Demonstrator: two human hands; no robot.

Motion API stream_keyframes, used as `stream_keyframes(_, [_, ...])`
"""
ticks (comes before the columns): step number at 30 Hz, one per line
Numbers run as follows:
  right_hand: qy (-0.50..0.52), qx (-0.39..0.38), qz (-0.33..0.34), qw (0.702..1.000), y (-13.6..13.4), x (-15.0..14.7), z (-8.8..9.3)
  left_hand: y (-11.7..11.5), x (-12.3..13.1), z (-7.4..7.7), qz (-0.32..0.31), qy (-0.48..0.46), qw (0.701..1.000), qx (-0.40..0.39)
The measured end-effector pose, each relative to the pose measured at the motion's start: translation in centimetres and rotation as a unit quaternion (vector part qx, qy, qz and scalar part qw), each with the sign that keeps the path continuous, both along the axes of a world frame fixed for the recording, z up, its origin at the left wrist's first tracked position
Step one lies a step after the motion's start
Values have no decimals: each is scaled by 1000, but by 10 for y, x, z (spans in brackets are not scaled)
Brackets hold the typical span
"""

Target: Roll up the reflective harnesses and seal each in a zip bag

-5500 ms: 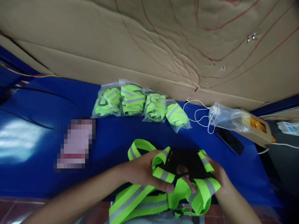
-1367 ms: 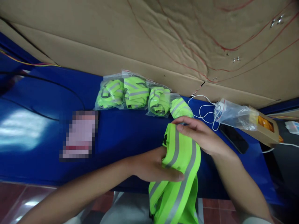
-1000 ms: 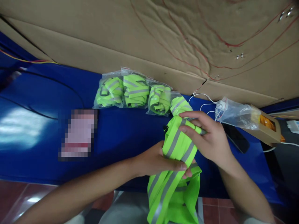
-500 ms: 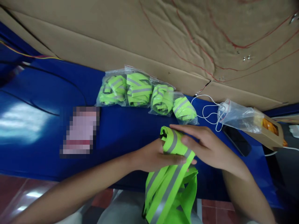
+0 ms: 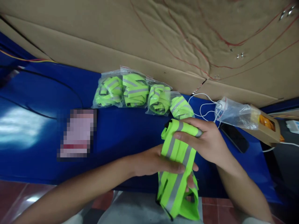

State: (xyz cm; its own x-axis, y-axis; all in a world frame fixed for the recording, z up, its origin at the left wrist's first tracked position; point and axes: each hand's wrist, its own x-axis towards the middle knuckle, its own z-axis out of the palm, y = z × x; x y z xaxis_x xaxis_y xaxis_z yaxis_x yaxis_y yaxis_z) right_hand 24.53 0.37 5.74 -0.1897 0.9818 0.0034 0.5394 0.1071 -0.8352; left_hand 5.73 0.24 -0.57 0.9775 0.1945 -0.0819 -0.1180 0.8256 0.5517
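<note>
A neon-green reflective strap vest (image 5: 174, 189) with grey stripes is bunched between my hands over the table's front edge. My left hand (image 5: 154, 163) is closed round its middle, thumb across the front and fingertips showing past its right side. At the upper end, my right hand (image 5: 205, 141) pinches a folded-over roll of the strap between thumb and fingers. Black trim shows at the roll's left end, and loose straps hang below my left hand. Just beyond the roll lies a clear bag with a similar green vest (image 5: 182, 107), partly covered by my right hand.
Several bagged green vests (image 5: 135, 90) line the cardboard wall (image 5: 93, 43) on the blue table (image 5: 116, 130). A pixelated flat device (image 5: 78, 133) lies left. On the right are a white cable (image 5: 203, 109), a dark phone (image 5: 234, 138) and an open cardboard box (image 5: 266, 124).
My right hand has closed on the strap's upper end, which is now folded over into a roll. The hanging straps have been drawn up and hang shorter. My left hand keeps its hold.
</note>
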Motion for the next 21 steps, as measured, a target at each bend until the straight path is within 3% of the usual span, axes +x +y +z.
stream_keyframes(5, [152, -186, 18, 971, 1, 8, 5, 5, -10, 9, -17, 85, 978, 189])
stream_keyframes(8, [166, -248, 52, 953, 3, 10, -3, 5, -13, 9, -30, 90, 967, 235])
stream_keyframes(10, [140, -224, 54, 963, 6, 9, -9, 4, -12, 6, -20, 84, 975, 204])
stream_keyframes(13, [47, -66, 33, 996, 8, 7, -13, 3, -9, 0, 15, 76, 988, 135])
stream_keyframes(15, [-35, 19, 57, 998, 7, 8, -12, 5, -7, -3, 27, 74, 985, 154])
stream_keyframes(19, [-151, 14, 214, 965, -2, 9, -8, 8, -8, -5, 44, 76, 955, 284])
stream_keyframes(21, [-163, -15, 260, 952, -5, 8, -8, 8, -10, -7, 49, 88, 949, 299])
